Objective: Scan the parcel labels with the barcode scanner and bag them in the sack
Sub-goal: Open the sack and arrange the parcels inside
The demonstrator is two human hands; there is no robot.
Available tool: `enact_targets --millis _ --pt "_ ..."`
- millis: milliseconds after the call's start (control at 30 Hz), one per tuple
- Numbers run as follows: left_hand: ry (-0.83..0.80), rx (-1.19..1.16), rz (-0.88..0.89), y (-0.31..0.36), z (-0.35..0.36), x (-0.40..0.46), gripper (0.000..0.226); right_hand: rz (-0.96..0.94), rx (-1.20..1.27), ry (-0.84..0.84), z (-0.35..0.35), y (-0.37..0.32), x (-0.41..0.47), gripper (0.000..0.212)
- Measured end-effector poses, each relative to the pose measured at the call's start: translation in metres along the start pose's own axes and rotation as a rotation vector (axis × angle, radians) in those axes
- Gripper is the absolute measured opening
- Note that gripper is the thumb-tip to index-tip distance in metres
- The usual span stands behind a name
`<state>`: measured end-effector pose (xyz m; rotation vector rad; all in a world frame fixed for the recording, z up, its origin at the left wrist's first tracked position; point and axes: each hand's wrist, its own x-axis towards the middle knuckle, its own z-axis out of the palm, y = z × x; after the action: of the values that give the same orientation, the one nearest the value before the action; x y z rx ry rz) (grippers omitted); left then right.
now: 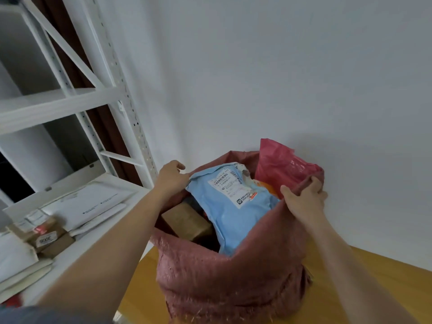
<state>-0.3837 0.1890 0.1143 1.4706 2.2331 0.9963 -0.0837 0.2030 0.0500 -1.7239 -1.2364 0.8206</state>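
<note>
The red woven sack [233,277] stood crammed on the floor. My left hand [171,177] pinched its rim, my right hand [306,197] gripped the far edge. The blue mailer [233,211] and pink bag [282,169] poked out; tugging might spill them.

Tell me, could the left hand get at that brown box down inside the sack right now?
Probably yes: the brown box lies uncovered just below the left hand, though that hand grips the sack rim and must let go first.
</note>
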Motion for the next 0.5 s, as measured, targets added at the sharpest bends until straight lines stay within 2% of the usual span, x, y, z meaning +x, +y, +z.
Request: enact_targets --millis 200,300,367,433,500 --pt "-0.171 0.118 -0.061 -0.020 0.022 0.062 0.057 0.037 -0.006 0.063 0.006 0.002 0.012 0.086" --pt "-0.235 0.233 -0.067 -0.027 0.027 0.087 0.062 0.072 0.040 0.158 0.007 0.005 0.011 0.089" --pt "-0.282 0.226 -0.091 -0.033 0.029 0.101 0.063 0.103 0.088 0.212 0.010 0.004 0.010 0.093" --pt "-0.353 0.219 -0.101 -0.040 0.030 0.110 0.061 0.138 0.136 0.232 0.014 0.004 0.008 0.096" --pt "-0.441 0.194 -0.110 -0.047 0.032 0.117 0.048 0.148 0.159 0.223 0.018 0.007 0.006 0.094"
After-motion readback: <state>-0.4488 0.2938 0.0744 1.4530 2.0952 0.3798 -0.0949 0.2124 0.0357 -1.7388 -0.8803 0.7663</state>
